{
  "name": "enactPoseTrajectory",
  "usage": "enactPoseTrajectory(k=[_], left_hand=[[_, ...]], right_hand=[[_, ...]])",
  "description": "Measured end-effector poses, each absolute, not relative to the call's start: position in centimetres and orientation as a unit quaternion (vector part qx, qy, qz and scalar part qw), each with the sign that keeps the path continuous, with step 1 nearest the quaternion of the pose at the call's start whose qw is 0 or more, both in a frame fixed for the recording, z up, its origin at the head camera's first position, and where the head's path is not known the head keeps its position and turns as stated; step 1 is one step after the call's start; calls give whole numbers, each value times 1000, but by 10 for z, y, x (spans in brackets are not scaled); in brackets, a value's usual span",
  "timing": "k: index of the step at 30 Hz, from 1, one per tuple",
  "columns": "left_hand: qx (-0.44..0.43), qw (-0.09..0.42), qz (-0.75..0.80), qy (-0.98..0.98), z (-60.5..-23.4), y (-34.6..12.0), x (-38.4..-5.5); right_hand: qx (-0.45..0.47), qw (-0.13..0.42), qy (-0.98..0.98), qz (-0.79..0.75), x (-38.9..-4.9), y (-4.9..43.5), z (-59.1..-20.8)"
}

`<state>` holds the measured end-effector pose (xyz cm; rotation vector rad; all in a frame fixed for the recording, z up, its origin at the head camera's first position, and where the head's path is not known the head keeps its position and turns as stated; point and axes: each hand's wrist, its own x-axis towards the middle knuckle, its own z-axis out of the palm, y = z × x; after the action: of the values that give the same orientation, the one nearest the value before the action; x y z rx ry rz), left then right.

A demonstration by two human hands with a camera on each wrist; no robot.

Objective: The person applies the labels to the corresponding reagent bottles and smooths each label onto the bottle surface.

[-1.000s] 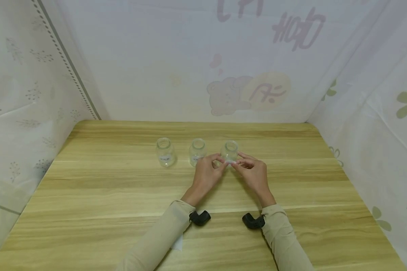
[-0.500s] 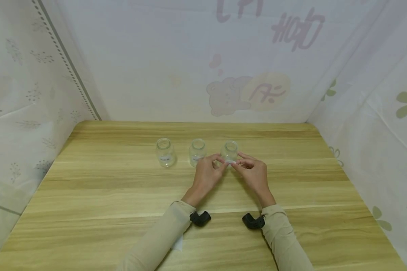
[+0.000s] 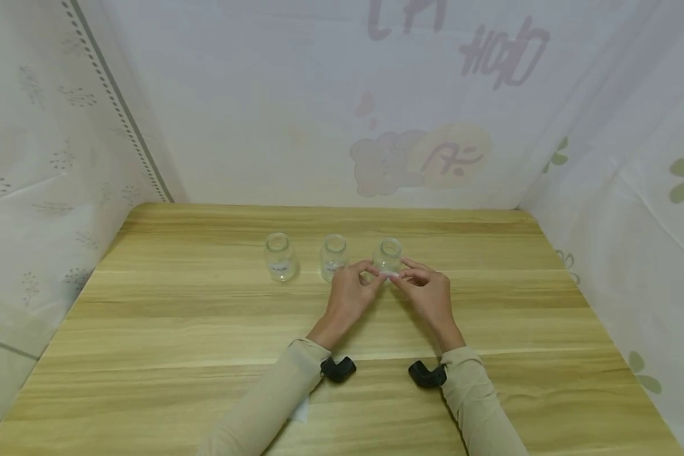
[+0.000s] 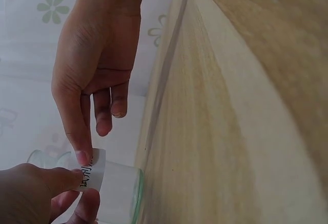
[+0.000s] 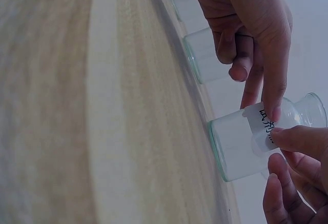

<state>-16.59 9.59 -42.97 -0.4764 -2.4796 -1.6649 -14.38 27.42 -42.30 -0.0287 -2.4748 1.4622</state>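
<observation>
In the head view, my left hand (image 3: 350,291) and right hand (image 3: 427,294) meet at the front of the rightmost clear glass jar (image 3: 389,250), which stands upright on the table. A white label (image 4: 95,170) with dark handwriting lies across the jar's front. Both thumbs press on this label, their tips close together. The index finger of each hand reaches toward the jar's side; the fingers' far contact is partly hidden. In the right wrist view, one edge of the label (image 5: 259,126) appears slightly off the glass.
Two more open glass jars stand in a row to the left: a middle one (image 3: 334,253) and a left one (image 3: 280,256), both labelled. A white scrap (image 3: 299,410) lies partly under the left sleeve. Printed cloth (image 3: 262,114) hangs behind the wooden table (image 3: 205,329).
Both hands stay at the rightmost jar with almost no movement. The label's white strip shows slightly more clearly between the thumbs. The head view has shifted a little.
</observation>
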Motion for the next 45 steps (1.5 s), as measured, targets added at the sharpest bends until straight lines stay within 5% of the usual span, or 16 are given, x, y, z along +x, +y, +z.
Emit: enactPoseTrajectory(k=[45], left_hand=[[-167,71,-548,-817,-431,92,-165]], right_hand=[[-10,135,-849,511,-144,275,-426]])
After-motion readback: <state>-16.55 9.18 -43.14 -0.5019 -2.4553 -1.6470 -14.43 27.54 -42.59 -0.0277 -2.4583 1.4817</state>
